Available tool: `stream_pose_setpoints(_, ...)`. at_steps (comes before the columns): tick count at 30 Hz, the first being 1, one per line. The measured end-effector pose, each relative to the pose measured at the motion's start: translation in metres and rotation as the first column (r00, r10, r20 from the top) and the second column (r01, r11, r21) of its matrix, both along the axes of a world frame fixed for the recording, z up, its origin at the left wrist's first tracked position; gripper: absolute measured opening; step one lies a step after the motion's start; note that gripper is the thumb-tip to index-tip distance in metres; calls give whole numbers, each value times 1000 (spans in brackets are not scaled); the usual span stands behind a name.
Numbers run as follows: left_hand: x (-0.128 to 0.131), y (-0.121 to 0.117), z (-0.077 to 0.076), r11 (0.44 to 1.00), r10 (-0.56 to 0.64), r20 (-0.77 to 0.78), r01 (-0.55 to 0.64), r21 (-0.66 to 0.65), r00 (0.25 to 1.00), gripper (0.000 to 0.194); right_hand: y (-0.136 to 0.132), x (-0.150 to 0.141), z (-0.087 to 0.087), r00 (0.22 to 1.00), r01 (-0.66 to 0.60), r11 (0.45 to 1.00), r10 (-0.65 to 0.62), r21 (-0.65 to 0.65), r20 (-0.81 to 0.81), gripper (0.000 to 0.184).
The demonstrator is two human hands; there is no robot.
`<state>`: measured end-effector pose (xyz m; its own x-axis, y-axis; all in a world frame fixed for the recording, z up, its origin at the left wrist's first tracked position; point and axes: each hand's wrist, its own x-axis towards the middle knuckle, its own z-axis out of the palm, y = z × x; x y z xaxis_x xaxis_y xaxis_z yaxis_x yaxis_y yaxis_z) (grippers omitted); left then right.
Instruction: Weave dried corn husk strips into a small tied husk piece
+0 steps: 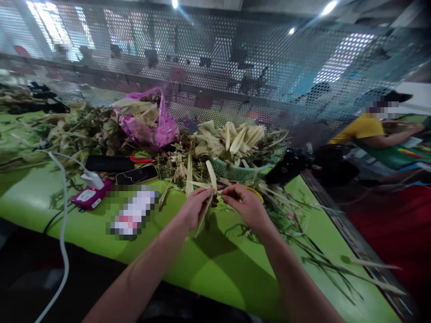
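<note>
Dried corn husk strips (211,172) stand between the fingers of my left hand (197,207), with one strip pointing up and another hanging below. My right hand (243,202) is beside it, thumb and fingertips pinched together close to the husk strips; what they hold is too small to make out. Just beyond my hands a green basket (232,171) holds a heap of pale corn husks (237,137). Part of a yellow round thing (255,194) shows behind my right hand.
A pink plastic bag (148,130) of husks and dry plant heaps stand along the mesh partition (208,67). At left are a purple power strip (88,196), phones (137,174) and a white cable (63,215). Stalks (336,264) overhang the right edge; a person in yellow (363,128) sits beyond.
</note>
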<state>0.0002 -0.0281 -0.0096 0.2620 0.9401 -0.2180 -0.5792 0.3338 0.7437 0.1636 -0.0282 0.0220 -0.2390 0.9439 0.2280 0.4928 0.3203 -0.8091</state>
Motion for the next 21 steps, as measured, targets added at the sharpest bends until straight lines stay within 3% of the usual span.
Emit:
stream_pose_setpoints(7,-2,-2,5,995,-18,-83,26,101,996,22,5,6,5,998,60,998,-60,-8,-32,20)
stream_pose_setpoints(10,-3,-1,6,996,-49,-41,52,73,998,22,7,7,3,997,82,997,-82,12,-11,20)
stream_pose_setpoints(13,-4,-1,4,995,-69,10,68,68,998,27,7,7,2,987,134,974,-147,181,60,16)
stream_pose_setpoints(17,-4,1,1,996,23,16,-25,83,1000,34,0,3,7,959,174,850,-261,498,111,10)
stream_pose_setpoints(19,-3,2,0,994,64,27,-67,87,998,35,-5,-3,9,958,131,852,-241,507,157,9)
stream_pose_setpoints(21,-2,2,-1,992,76,38,-79,95,996,35,-10,-9,8,955,42,895,-167,444,245,11)
